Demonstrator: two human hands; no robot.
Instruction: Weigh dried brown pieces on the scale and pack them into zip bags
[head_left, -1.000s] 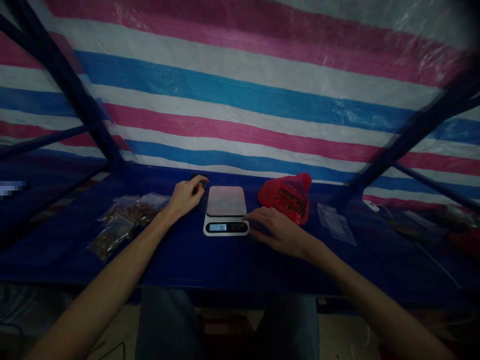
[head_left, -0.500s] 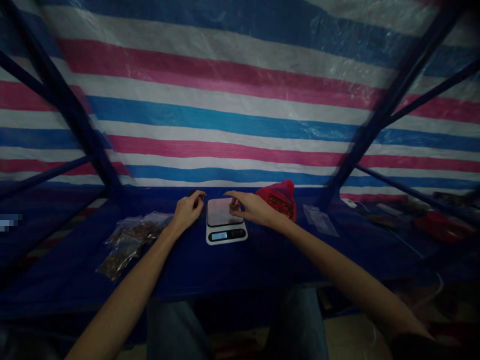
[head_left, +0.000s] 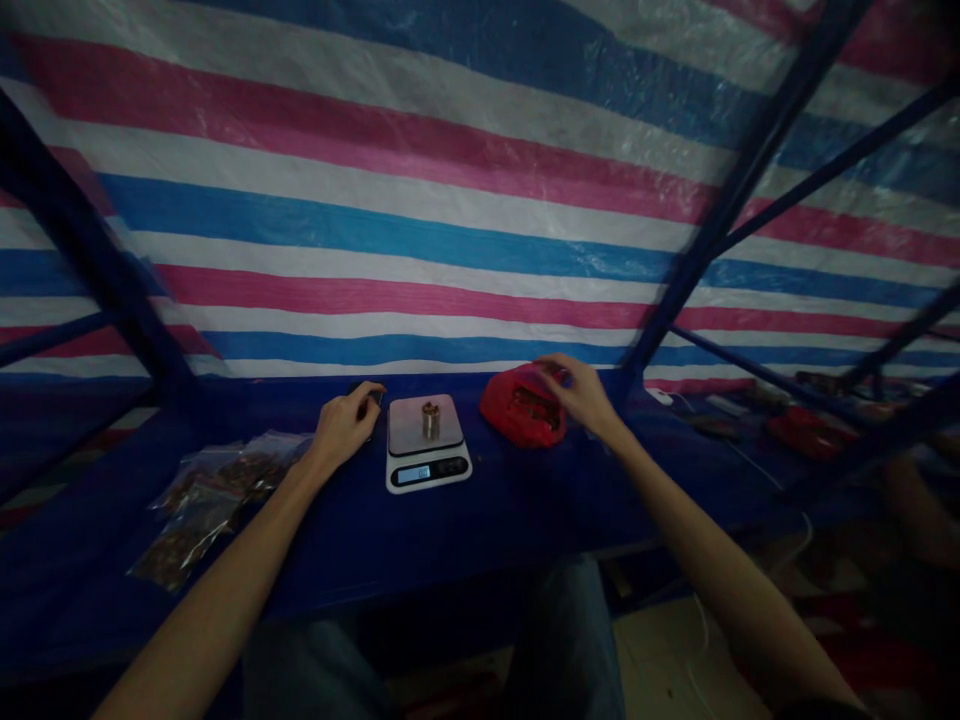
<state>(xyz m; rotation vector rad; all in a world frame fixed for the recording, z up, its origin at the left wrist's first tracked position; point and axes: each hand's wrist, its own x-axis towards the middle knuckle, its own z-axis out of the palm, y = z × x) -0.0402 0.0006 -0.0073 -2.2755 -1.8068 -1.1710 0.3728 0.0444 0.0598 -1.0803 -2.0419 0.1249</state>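
A white kitchen scale (head_left: pixel 396 477) with a lit display sits on the blue table. On its square plate stands a small metal cup (head_left: pixel 430 424) with brownish small pieces at the top. My left hand (head_left: pixel 346 428) rests left of the scale, fingers curled around a small dark item that I cannot make out. On the other side, my right hand (head_left: pixel 583 395) is at the upper right edge of a red bag (head_left: pixel 504 408). Its thumb and fingers are apart, somewhat blurred, with nothing visible between them. Through the bag's opening, brownish small pieces show.
Clear zip bags (head_left: pixel 202 510) of small brownish pieces lie left of my left forearm. Blue metal frame bars (head_left: pixel 694 270) rise on both sides before a striped sheet (head_left: pixel 420 230). At far right are another red bag (head_left: pixel 810 432), a white cable and part of another person's arm (head_left: pixel 915 505).
My right hand has left the scale plate and moved right to the red bag. The metal cup now stands on the plate. My left hand keeps its place beside the scale; the view has shifted.
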